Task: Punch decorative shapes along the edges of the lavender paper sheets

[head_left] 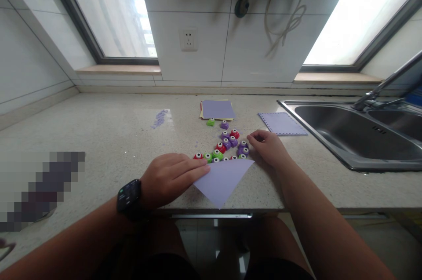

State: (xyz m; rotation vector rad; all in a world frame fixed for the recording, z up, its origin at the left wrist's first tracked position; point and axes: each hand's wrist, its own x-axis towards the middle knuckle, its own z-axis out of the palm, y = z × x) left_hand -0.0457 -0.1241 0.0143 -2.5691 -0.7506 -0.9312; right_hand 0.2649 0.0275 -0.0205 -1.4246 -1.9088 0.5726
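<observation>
A purple sheet of paper, in a triangular shape, lies near the counter's front edge. My left hand has its fingers over the paper's left corner and grips it there. Just beyond its upper edge sit several small craft punches in red, green and purple, some partly hidden by the paper. My right hand is beside a purple punch, fingers curled with the tips close together; whether they hold anything small is not visible.
A stack of coloured paper lies at the back. On the right, a purple sheet with punched edges rests beside the steel sink. Purple paper bits lie in a small heap at left. Behind is a tiled wall with a socket.
</observation>
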